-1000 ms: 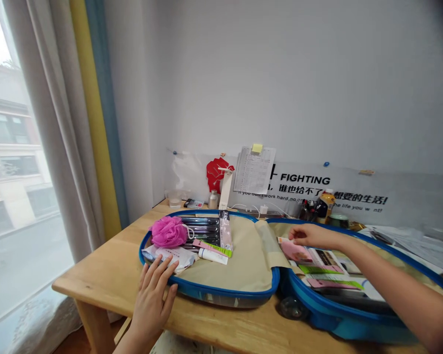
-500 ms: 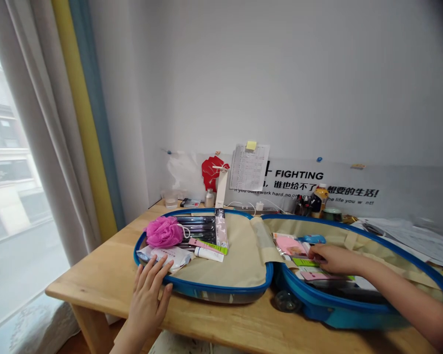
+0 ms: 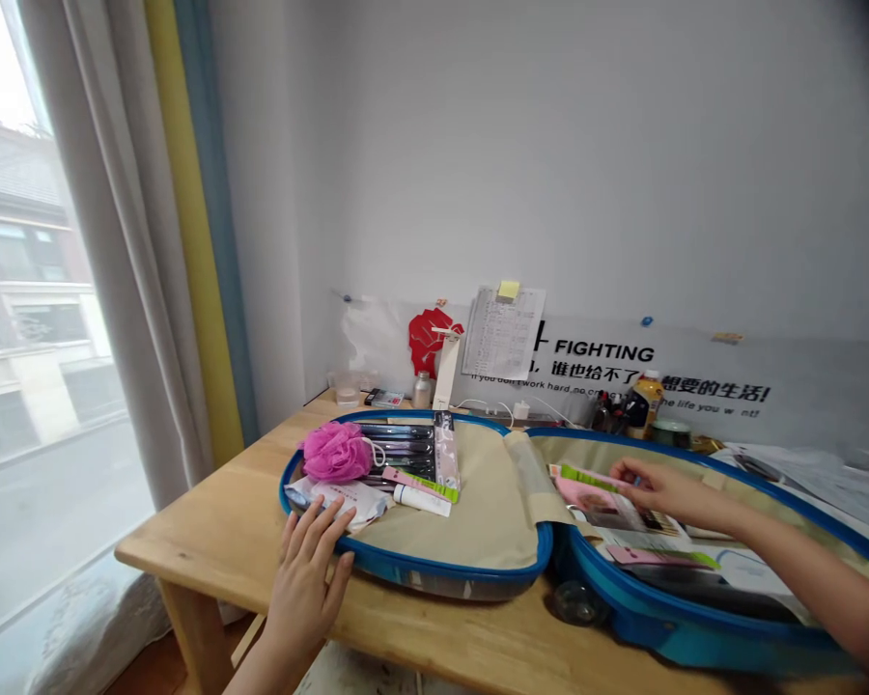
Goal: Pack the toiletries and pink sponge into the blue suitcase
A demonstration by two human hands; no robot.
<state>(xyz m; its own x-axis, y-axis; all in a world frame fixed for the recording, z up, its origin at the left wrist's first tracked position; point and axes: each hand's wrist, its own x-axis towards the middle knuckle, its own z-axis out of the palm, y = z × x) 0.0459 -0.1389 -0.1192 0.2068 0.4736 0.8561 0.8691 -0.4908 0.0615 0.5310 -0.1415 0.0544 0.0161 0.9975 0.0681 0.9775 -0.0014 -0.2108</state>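
My left hand rests open on the blue rim of an open suitcase, its fingertips beside a white packet. A pink shower puff, dark flat packets, a slim boxed item and a white tube lie in this half. In the other half, my right hand lies with its fingertips at the upper edge of a pink printed leaflet. Whether those fingers grip it, I cannot tell. A green-striped card shows just left of them.
The suitcase lies on a wooden table, with a wheel near its front edge. Behind stand a juice bottle, a glass cup and a small bottle. Loose papers lie at the right. A curtained window is at the left.
My right hand has shifted from low on the papers up toward the leaflet's top edge, and a blue object seen earlier no longer shows. My left hand stays on the rim.
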